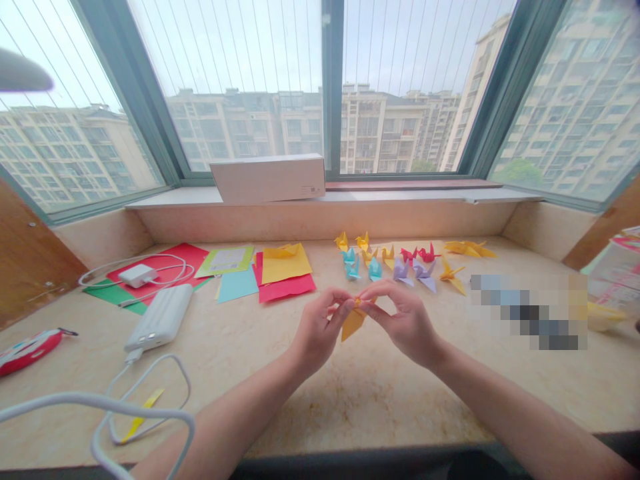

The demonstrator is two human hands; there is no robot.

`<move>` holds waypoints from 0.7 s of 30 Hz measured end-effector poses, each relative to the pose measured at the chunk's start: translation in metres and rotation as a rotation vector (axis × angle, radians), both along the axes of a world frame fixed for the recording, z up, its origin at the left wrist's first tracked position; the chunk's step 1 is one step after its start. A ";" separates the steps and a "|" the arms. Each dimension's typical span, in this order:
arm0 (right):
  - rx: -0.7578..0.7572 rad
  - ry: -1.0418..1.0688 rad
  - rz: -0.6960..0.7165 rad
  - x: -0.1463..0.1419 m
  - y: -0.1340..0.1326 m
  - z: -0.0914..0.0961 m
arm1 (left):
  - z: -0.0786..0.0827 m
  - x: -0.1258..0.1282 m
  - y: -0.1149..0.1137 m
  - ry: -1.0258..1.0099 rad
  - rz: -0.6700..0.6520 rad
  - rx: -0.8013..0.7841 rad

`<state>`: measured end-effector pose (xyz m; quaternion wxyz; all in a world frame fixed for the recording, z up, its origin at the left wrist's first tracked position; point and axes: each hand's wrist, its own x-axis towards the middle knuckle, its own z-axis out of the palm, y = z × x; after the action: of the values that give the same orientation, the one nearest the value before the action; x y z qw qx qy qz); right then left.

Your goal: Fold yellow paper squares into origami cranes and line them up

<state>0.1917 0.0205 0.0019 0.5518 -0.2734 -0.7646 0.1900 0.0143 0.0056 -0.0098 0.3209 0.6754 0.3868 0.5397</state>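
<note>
Both of my hands hold one small folded piece of orange paper (353, 321) just above the stone counter (350, 393). My left hand (319, 330) pinches its left side with curled fingers. From the right, my right hand (406, 319) pinches the top edge. Behind my hands stand several finished paper cranes (395, 261) in yellow, blue, purple, red and orange. A stack of flat coloured sheets (280, 270) lies to the left of the cranes.
A white power bank (159, 317) with a looping white cable (145, 400) lies at the left, near a white charger (137, 275) on red and green paper. A white box (269, 177) rests on the window sill. A red pouch (27, 350) sits far left.
</note>
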 end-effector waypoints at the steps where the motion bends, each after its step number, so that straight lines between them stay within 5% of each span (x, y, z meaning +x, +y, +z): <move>1: -0.006 -0.002 -0.008 0.000 -0.001 0.001 | 0.000 0.000 0.000 -0.003 -0.001 0.007; 21: -0.171 -0.004 0.037 0.002 0.000 0.004 | 0.004 0.000 -0.004 -0.062 -0.027 -0.002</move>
<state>0.1933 0.0209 0.0060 0.5214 -0.3059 -0.7515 0.2643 0.0140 0.0011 -0.0057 0.3406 0.6631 0.3680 0.5558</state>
